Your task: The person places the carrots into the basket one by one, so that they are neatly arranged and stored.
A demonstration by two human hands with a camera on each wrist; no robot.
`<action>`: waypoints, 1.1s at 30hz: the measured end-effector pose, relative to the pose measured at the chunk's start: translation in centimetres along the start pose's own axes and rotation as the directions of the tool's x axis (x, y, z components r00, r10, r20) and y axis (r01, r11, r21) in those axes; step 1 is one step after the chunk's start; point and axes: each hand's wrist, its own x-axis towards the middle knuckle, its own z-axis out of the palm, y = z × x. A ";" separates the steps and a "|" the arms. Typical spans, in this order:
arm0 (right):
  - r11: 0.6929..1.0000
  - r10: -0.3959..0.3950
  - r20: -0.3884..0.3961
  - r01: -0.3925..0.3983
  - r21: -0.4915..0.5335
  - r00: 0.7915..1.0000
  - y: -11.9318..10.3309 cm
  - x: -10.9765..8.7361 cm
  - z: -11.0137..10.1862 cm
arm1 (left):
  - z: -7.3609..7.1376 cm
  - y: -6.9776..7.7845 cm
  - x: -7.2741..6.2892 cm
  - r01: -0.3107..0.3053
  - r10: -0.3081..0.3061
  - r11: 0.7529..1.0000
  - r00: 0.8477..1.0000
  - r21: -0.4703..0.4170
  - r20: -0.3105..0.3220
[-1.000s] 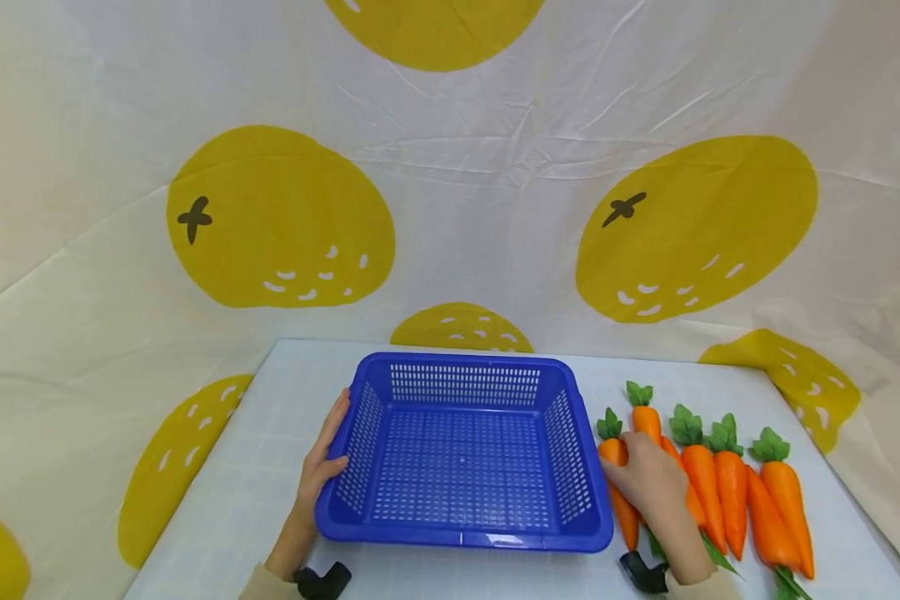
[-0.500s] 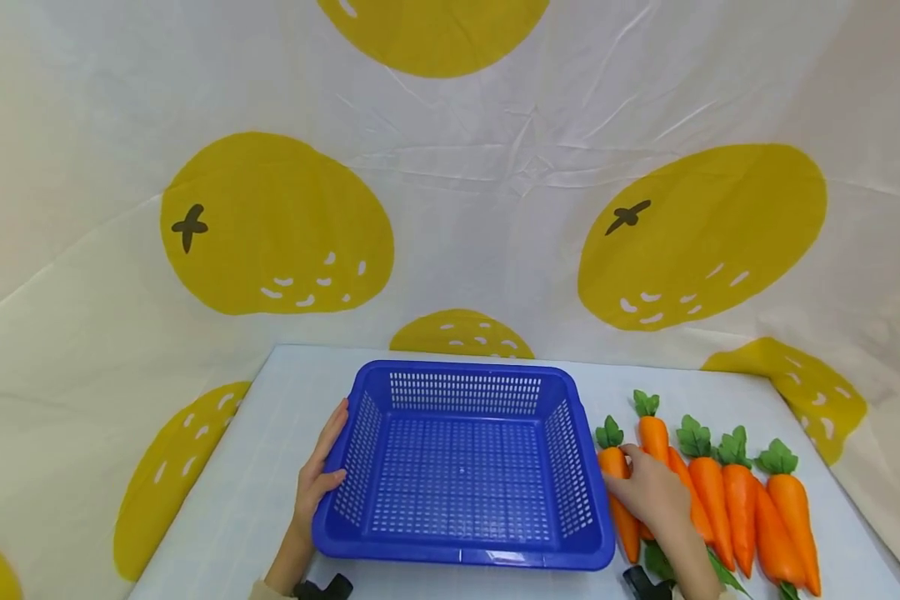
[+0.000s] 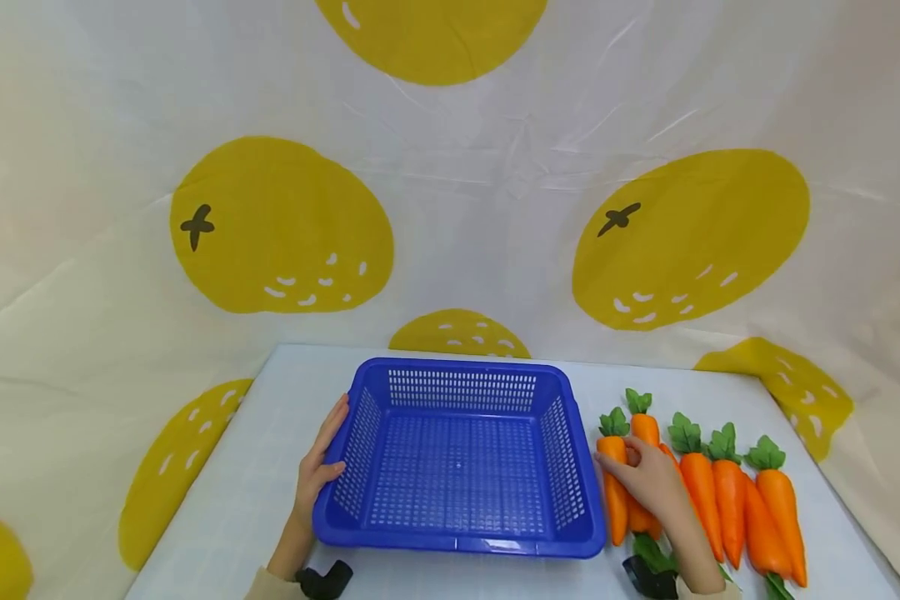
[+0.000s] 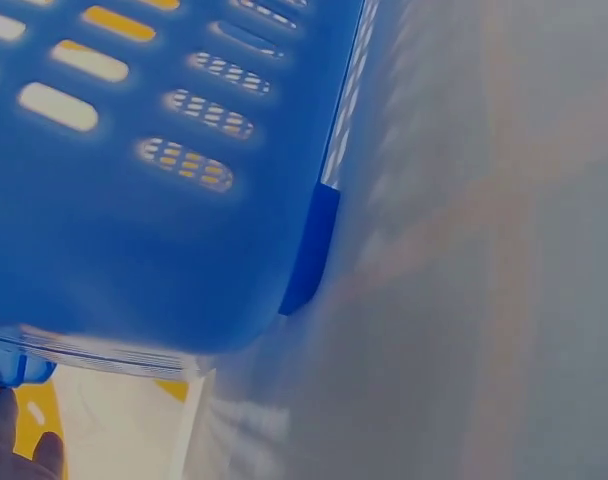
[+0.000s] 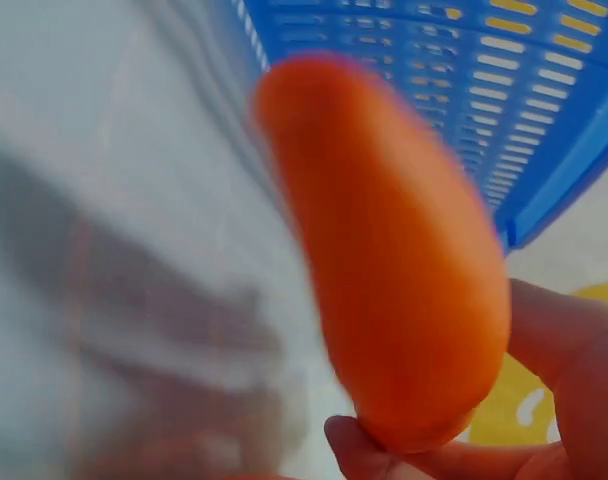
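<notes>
A blue plastic basket [image 3: 457, 546] with slotted walls stands in the middle of the table, nothing in it. My left hand [image 3: 317, 475] rests against its left side, fingers straight along the outer wall and thumb at the rim; the left wrist view shows the basket wall [image 4: 134, 270] close up. Just right of the basket, my right hand [image 3: 652, 477] pinches an orange carrot [image 3: 614, 500] with green leaves between thumb and fingers. In the right wrist view that carrot [image 5: 394, 260] hangs above the table, with its leaves out of sight. Another carrot [image 3: 645, 427] lies partly hidden under my right hand.
Several more carrots lie side by side to the right, among them one carrot [image 3: 732, 508] in the middle and one carrot [image 3: 783, 510] at the outer end. A patterned cloth [image 3: 487, 242] with yellow fruit hangs behind the white table [image 3: 412, 579].
The carrot in my right hand has come up off the table and turned more upright, uncovering part of a carrot beneath. The left hand stays at the basket. The head view has shifted slightly.
</notes>
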 end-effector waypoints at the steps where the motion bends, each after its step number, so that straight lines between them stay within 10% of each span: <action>1: 1.000 0.000 -0.001 0.000 0.018 1.000 -0.1 0.0 -0.1 | -0.1 0.1 -0.1 0.001 -0.001 1.000 1.000 -0.009 0.002; 24: 0.923 0.133 0.068 -0.149 0.356 0.989 -0.9 -1.0 -2.8 | -0.3 0.4 -0.4 0.121 -0.122 0.992 0.992 -0.035 -0.018; 33: 0.910 0.062 -0.002 -0.056 0.410 0.998 -2.2 -1.1 -4.2 | -0.3 0.4 -0.4 0.119 -0.119 0.993 0.993 -0.027 -0.013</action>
